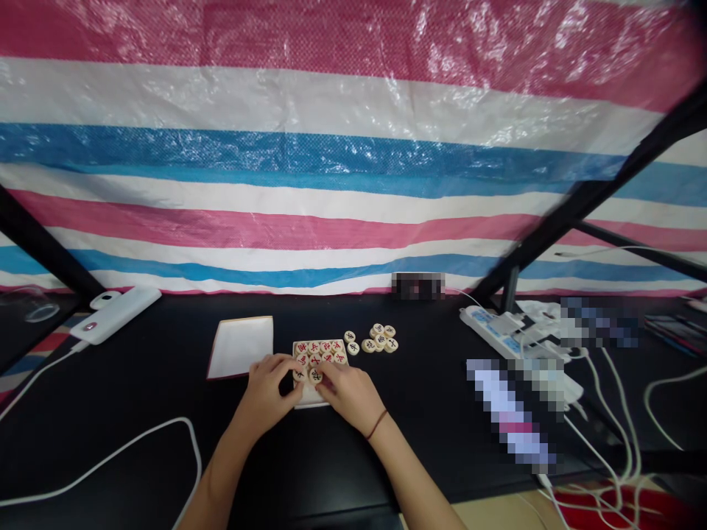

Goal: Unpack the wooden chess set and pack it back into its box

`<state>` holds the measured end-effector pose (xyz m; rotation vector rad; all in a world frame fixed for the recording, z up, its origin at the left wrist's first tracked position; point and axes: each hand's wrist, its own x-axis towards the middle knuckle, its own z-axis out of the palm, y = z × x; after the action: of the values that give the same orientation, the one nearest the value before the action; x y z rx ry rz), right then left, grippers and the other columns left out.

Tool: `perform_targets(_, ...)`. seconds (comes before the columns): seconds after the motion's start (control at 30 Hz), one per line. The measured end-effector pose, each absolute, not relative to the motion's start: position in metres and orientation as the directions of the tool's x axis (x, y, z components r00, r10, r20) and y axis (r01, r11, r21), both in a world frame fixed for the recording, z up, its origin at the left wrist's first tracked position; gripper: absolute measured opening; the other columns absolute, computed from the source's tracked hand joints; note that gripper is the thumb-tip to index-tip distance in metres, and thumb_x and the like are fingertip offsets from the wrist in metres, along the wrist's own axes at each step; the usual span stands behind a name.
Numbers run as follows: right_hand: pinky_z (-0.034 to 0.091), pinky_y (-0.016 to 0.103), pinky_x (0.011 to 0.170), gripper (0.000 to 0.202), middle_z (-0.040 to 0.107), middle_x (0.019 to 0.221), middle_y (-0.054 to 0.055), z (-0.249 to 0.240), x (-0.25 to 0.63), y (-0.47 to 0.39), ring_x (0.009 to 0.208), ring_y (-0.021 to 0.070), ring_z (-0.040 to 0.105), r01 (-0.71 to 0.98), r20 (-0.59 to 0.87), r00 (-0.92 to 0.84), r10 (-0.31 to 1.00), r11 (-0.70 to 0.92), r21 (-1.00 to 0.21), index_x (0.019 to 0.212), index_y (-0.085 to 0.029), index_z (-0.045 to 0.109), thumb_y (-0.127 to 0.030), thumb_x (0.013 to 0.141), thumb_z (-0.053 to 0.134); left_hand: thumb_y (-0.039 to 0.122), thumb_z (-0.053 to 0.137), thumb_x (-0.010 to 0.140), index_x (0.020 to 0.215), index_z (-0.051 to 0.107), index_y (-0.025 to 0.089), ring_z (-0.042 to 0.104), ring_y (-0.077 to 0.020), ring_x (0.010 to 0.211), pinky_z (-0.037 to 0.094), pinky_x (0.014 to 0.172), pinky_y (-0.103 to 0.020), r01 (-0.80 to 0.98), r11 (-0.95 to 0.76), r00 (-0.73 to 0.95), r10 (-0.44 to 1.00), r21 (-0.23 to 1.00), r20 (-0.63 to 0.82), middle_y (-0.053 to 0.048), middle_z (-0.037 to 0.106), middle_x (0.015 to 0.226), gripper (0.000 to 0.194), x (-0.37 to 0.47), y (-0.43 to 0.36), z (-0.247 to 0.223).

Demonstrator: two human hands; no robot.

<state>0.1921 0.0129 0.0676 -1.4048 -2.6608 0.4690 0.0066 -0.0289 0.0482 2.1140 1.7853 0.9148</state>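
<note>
A shallow white box sits on the black table, with rows of round pieces with red characters in its far part. Over its left edge, my left hand has thumb and fingers closed round a black-marked piece. My right hand pinches another black-marked piece beside it. Several black-marked pieces lie in a cluster right of the box, and two more are nearer to it. The near strip of the box shows its bare bottom.
An open white lid lies left of the box. A white power bank with a cable is at the far left. To the right are a power strip, plugs, cables and a blurred phone-like object. A striped sheet hangs behind.
</note>
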Motion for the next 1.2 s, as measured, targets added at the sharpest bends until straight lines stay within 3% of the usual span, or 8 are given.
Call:
perform_targets(0.23,0.036,0.021,0.061,0.018,0.069,0.097,0.001,0.065,0.191,0.013,0.084,0.0161,0.065,0.788,-0.046,-0.565,0.824,0.522,-0.328,0.104,-0.027,0.059,-0.029,0.086,0.055,0.023,0.058,0.080,0.090,0.066,0.028,0.057,-0.0203,0.097,0.035,0.084,-0.036,0.839,-0.250,0.153,0.961,0.484,0.230,0.001,0.067,0.100,0.014,0.008,-0.029,0.047)
perform_targets(0.5,0.037,0.023,0.061,0.020,0.069,0.093,0.001,0.064,0.190,0.013,0.082,0.0174,0.065,0.793,-0.043,-0.567,0.823,0.531,-0.298,0.104,-0.026,0.057,-0.033,0.086,0.057,0.017,0.057,0.080,0.095,0.064,0.027,0.057,-0.0251,0.092,0.032,0.077,-0.039,0.947,-0.203,0.163,0.971,0.250,0.173,-0.002,0.069,0.095,0.019,0.019,-0.026,0.059)
perform_targets(0.73,0.038,0.022,0.060,0.015,0.069,0.094,0.002,0.065,0.189,0.013,0.082,0.0169,0.065,0.797,-0.047,-0.565,0.824,0.530,-0.290,0.101,-0.025,0.057,-0.031,0.087,0.055,0.013,0.053,0.080,0.098,0.062,0.023,0.059,-0.0256,0.085,0.031,0.076,-0.039,0.970,-0.192,0.173,0.976,0.149,0.131,-0.005,0.069,0.090,0.023,0.028,-0.025,0.060)
perform_targets(0.87,0.037,0.022,0.060,0.017,0.070,0.094,0.001,0.065,0.191,0.013,0.081,0.0171,0.066,0.791,-0.035,-0.568,0.822,0.534,-0.298,0.103,-0.026,0.056,-0.030,0.087,0.055,0.013,0.052,0.078,0.097,0.062,0.024,0.061,-0.0245,0.086,0.031,0.077,-0.038,0.966,-0.173,0.154,0.982,0.191,0.113,-0.005,0.069,0.090,0.024,0.027,-0.023,0.061)
perform_targets(1.2,0.036,0.021,0.060,0.016,0.070,0.093,0.001,0.065,0.191,0.014,0.082,0.0160,0.065,0.767,-0.034,-0.596,0.802,0.556,-0.319,0.104,-0.027,0.059,-0.031,0.089,0.052,0.022,0.054,0.082,0.102,0.061,0.028,0.062,-0.0211,0.094,0.035,0.082,-0.035,0.892,-0.130,0.080,0.988,0.433,0.131,-0.001,0.069,0.103,0.022,0.005,-0.020,0.063)
